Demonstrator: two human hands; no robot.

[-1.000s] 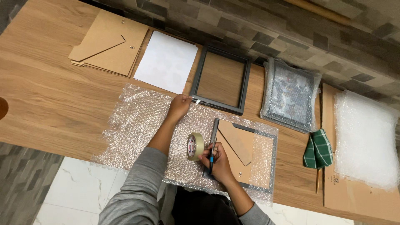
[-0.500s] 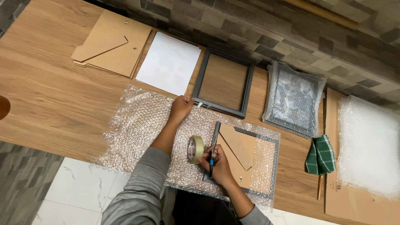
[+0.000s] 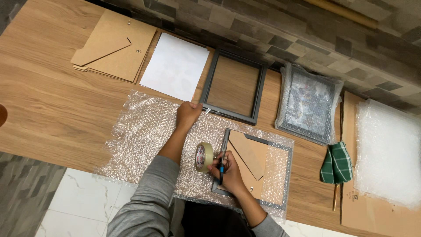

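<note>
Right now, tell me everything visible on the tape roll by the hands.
The tape roll is a tan ring with a pale core showing printed markings, looks like packing tape. It stands on edge on the bubble wrap, between the left forearm and the right hand, close to that hand's fingers; actual contact cannot be told.

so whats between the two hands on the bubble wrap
In the head view, a roll of tape stands on edge on the bubble wrap, close beside the right hand. From there to the left hand only bare wrap shows.
</note>
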